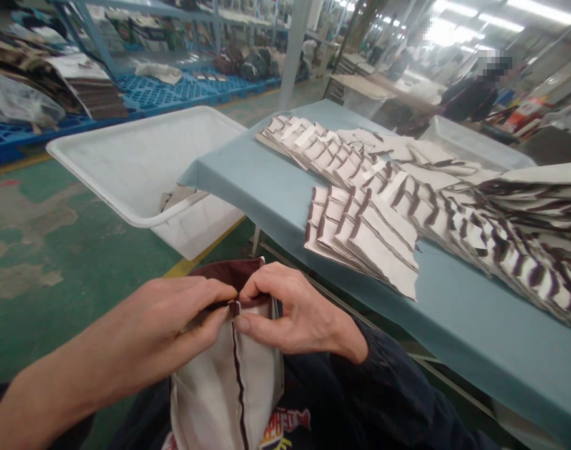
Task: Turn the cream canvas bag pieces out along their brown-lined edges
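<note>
Over my lap hangs a cream fabric piece with a dark brown seam down its middle and a brown inner side showing at the top. My left hand pinches its upper edge just left of the seam. Close beside it, my right hand grips the same edge between thumb and fingers, right of the seam. The two sets of fingertips nearly meet at the seam's top end. Whatever lies between the fingertips themselves is hidden.
To my right, a table with a blue-grey cover carries a small fanned stack of cream pieces and a long overlapping row. A white plastic tub stands at the left. Blue pallets lie behind; a person is far right.
</note>
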